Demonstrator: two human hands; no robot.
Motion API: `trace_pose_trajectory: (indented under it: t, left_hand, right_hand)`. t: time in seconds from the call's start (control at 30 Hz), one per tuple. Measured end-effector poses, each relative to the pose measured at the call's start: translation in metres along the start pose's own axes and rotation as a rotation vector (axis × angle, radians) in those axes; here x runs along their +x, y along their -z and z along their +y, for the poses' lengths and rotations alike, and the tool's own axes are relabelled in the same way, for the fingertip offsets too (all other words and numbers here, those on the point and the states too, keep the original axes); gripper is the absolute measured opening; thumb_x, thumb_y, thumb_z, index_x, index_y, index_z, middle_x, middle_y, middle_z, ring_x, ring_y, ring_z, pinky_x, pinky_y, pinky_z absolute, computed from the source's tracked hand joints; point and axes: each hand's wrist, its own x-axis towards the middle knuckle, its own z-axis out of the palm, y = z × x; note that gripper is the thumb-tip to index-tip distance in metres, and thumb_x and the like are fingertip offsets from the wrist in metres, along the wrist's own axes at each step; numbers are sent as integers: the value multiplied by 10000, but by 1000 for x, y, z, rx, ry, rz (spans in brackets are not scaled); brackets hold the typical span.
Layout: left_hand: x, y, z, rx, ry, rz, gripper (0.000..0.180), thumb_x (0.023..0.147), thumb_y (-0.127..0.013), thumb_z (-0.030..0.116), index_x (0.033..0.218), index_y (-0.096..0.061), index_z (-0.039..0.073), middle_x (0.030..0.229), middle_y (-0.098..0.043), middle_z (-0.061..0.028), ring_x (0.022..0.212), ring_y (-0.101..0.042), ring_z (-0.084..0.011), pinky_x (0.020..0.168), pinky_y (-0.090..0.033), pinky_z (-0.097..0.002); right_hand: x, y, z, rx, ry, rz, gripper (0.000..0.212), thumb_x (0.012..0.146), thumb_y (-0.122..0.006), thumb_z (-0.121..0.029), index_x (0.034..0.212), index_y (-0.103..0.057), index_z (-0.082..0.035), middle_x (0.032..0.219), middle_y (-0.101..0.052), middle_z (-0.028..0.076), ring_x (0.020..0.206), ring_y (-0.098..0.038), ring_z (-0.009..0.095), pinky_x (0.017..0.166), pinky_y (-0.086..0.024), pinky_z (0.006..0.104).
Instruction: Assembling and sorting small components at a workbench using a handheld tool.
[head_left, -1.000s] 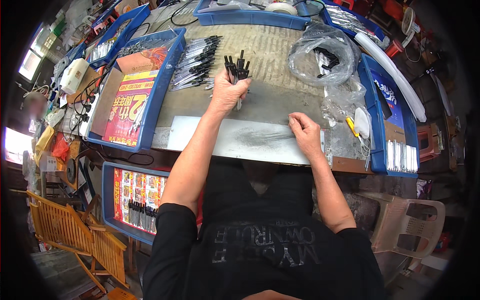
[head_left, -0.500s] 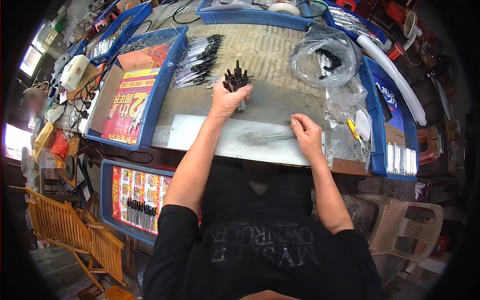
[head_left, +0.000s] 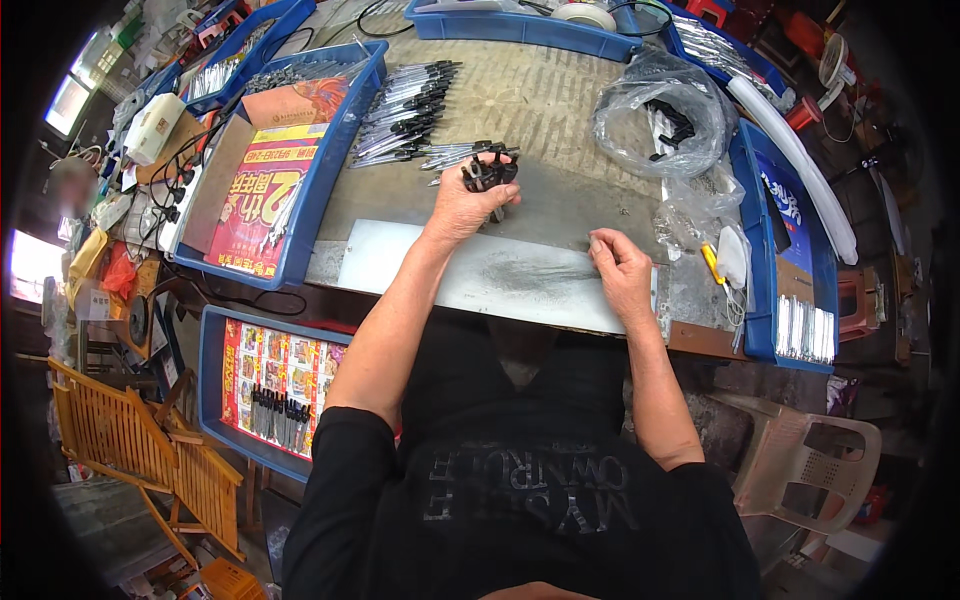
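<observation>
My left hand (head_left: 463, 208) is closed round a bundle of slim silver tools with black heads (head_left: 490, 174), which look like drawing compasses. The bundle is held above the table, its black heads turned upward and its silver ends partly hidden by the fingers. Just beyond it lie a few more such tools (head_left: 455, 154), beside a large row of black-and-silver tools (head_left: 408, 110). My right hand (head_left: 624, 272) is curled near the right end of a white board (head_left: 480, 275), thumb and fingers together; whatever may be between them does not show.
Blue trays stand left (head_left: 300, 240), at the back (head_left: 520, 27) and right (head_left: 760, 300). A clear plastic bag (head_left: 660, 120) holds black parts. A yellow-handled tool (head_left: 712, 262) lies at right. A lower blue tray (head_left: 212, 400) holds more black-topped tools; a plastic chair (head_left: 810, 460) stands right.
The bundle in my left hand has tipped, so its black heads now face more toward me. My right hand stays curled in nearly the same place. The whole view has shifted slightly.
</observation>
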Motion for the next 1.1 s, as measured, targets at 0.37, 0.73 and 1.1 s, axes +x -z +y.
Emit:
trace_pose_trajectory:
  t: [0.37, 0.73, 1.1]
  left_hand:
    - [2, -1, -5, 50, -119, 30, 354, 670, -669, -2, 986, -510, 9, 801, -577, -65, 712, -569, -123, 641, -506, -260]
    - [1, -4, -3, -7, -87, 22, 335, 676, -666, -4, 977, -516, -6, 802, -591, -82, 700, -588, -148, 634, -516, -284]
    - [-7, -3, 9, 162, -102, -12, 521, 650, -699, 32, 1116, -464, 17, 838, -552, -18, 798, -549, -98, 697, -459, -216]
  right_hand:
    - [1, -1, 3, 8, 4, -3, 132, 774, -566, -100, 848, -586, 9, 676, -573, 61, 594, -513, 85, 547, -420, 226]
    - [0, 0, 2, -19, 25, -13, 140, 804, -547, -98, 883, -587, 10, 642, -544, -2, 582, -469, 43, 532, -391, 184]
    - [0, 0, 2, -13, -13, 0, 146, 777, -574, -112, 858, -593, 8, 681, -572, 38, 601, -490, 68, 550, -406, 214]
